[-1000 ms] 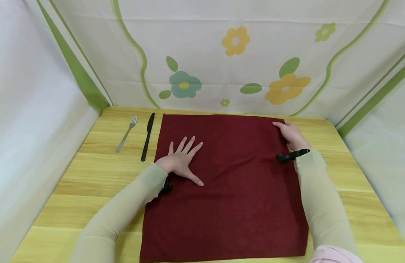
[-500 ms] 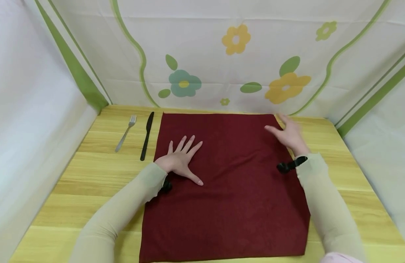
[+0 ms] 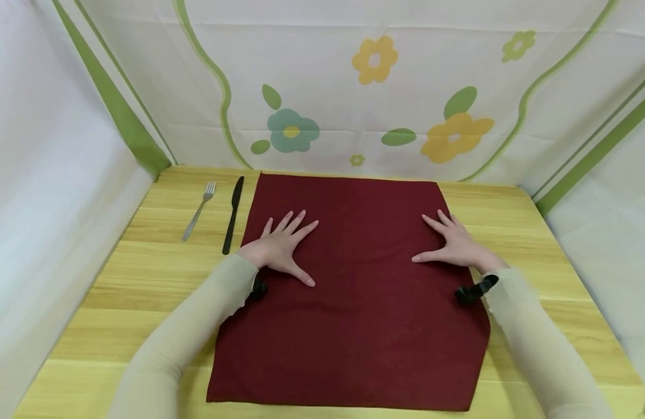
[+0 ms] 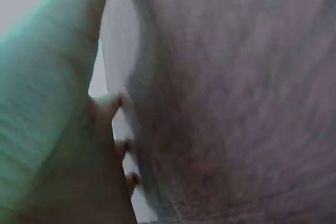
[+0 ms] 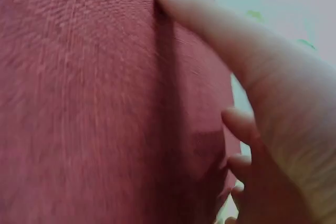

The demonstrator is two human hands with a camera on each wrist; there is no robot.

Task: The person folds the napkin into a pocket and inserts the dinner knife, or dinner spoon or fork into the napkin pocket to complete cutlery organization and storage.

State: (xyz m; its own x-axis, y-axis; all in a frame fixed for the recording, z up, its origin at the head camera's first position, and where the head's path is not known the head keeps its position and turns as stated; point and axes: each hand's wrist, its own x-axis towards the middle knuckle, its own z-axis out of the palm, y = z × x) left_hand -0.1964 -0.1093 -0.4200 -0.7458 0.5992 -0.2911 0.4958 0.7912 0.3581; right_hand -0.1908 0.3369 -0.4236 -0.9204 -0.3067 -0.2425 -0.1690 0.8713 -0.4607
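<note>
A dark red cloth (image 3: 353,337) lies spread over the middle of the wooden table, its far edge close to the back curtain. On its left part my left hand (image 3: 280,247) rests with the fingers spread and straight. Near the right edge of the cloth, my right hand (image 3: 455,244) lies with its fingers spread and the thumb pointing inward. In the right wrist view the thumb tip touches the red cloth (image 5: 94,98). The left wrist view shows the left hand's fingertips on the cloth (image 4: 236,87), which looks greyish there.
Left of the cloth lie a silver fork (image 3: 199,211) and a black knife (image 3: 232,215), side by side on the wooden table (image 3: 139,273). White curtains (image 3: 327,64) with printed flowers stand behind the table and at both sides.
My right hand has let go of the cloth's far right corner and moved nearer, onto its right side. The cloth's near edge has shifted slightly left; the left hand stays spread on it.
</note>
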